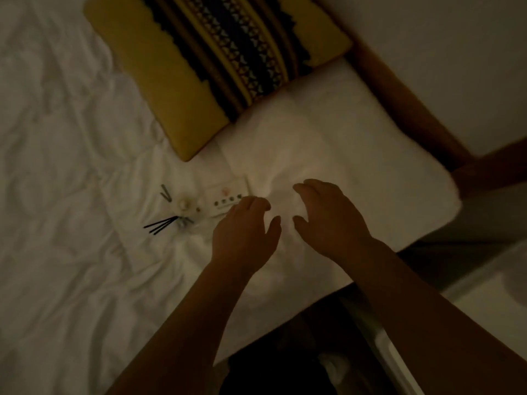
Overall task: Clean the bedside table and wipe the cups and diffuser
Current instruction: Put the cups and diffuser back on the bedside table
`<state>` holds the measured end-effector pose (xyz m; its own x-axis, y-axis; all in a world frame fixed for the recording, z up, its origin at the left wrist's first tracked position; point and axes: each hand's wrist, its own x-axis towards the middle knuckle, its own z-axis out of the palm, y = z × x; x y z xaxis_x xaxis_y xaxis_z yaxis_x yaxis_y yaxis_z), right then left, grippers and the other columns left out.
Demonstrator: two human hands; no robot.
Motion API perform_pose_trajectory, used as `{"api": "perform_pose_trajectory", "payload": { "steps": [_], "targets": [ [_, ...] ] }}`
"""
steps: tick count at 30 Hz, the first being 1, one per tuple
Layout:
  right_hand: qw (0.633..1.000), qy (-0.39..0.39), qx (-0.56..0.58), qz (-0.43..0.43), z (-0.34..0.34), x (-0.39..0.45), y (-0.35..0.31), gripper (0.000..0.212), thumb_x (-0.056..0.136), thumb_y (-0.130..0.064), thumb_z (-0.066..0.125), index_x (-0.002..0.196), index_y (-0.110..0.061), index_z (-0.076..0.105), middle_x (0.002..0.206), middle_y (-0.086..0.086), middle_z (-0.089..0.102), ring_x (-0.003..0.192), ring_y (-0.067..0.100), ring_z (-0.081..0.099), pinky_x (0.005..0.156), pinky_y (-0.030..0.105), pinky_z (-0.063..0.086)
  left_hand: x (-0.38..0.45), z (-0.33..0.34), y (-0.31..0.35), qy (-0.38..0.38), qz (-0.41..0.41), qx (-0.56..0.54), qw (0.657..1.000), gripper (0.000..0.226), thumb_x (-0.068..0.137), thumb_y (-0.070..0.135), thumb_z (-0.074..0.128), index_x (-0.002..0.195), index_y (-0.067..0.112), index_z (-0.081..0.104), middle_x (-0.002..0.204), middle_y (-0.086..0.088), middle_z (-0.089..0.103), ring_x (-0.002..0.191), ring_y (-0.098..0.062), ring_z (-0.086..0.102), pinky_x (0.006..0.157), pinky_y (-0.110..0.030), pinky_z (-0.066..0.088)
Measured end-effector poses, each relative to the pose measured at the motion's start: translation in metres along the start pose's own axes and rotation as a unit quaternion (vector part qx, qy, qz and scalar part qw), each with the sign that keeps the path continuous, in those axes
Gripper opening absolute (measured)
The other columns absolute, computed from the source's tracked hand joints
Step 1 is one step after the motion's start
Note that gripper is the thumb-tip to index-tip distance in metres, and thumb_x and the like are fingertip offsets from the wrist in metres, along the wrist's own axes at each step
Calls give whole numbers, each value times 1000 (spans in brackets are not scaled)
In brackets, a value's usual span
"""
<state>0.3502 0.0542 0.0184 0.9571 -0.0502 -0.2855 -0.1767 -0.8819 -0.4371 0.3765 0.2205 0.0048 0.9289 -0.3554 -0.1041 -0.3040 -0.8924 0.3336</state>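
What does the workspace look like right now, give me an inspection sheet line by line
Surface: a bed with rumpled white bedding; dim, blurred view.
Job's things: a small diffuser bottle lies on the bedding, dark reed sticks beside it; cups not seen.
Clutter: a white remote control with a row of buttons, next to the bottle.
Hands: left hand and right hand both open, fingers spread, over a white pillow; nothing held. Left fingertips are at the remote's edge.
Cables: nothing seen.
Surroundings: a yellow patterned cushion at the head of the bed, a wooden bed frame, a pale wall.
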Motion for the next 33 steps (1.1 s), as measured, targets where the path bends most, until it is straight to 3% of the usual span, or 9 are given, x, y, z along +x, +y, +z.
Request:
{"api": "perform_pose_trajectory", "payload": {
  "steps": [7,12,18,23,25,27,30,33],
  "targets": [
    [996,-59,-51,-52,50,59,-72,56,89,-28,59,140,-18,40,144,5,42,128,27,39,99,40,42,-29,-8,-106,-12,-147,22,989,27,83,58,48,94,34,53,92,13,62,76,-11,61,58,-25,38],
    [992,-71,-77,-70,76,89,-98,55,84,-25,62,136,-20,45,140,4,43,123,27,40,95,43,44,-16,-5,-148,10,-235,-17,972,32,79,59,56,81,35,36,74,17,46,64,-9,48,55,-27,37],
    [985,-58,-140,-77,99,109,-104,64,81,-31,66,138,-21,40,138,5,41,126,28,36,94,43,40,6,7,-169,55,-181,-71,979,37,75,53,62,75,36,29,72,17,37,61,-4,38,48,-22,30],
    [983,-44,-153,-97,110,112,-101,70,76,-33,71,138,-20,42,136,6,43,123,29,39,89,43,43,8,20,-181,90,-191,-174,962,37,68,46,67,76,23,39,75,10,42,63,-6,42,54,-15,32],
    [981,-43,-162,-99,111,112,-100,75,72,-36,74,138,-20,42,134,6,44,121,28,40,88,42,45,8,24,-185,94,-203,-194,955,43,65,45,73,84,25,41,82,14,39,72,6,46,56,-9,39],
    [980,-41,-168,-98,110,113,-100,78,69,-40,77,137,-21,43,128,5,47,117,28,44,83,42,47,9,26,-190,71,-178,-201,961,49,66,44,78,101,26,49,97,15,42,85,12,44,65,2,36],
    [977,-47,-186,-96,110,109,-100,82,70,-43,77,140,-20,41,125,4,50,113,27,46,77,39,49,10,28,-193,14,-128,-162,978,52,74,46,73,120,30,56,118,9,53,105,-3,45,75,0,27],
    [977,-41,-189,-89,109,102,-99,81,73,-44,71,141,-18,38,127,5,50,113,27,46,71,37,49,10,24,-191,22,-125,-169,977,43,79,42,67,120,30,60,117,7,59,105,-13,51,78,-7,28]
  ]
}}
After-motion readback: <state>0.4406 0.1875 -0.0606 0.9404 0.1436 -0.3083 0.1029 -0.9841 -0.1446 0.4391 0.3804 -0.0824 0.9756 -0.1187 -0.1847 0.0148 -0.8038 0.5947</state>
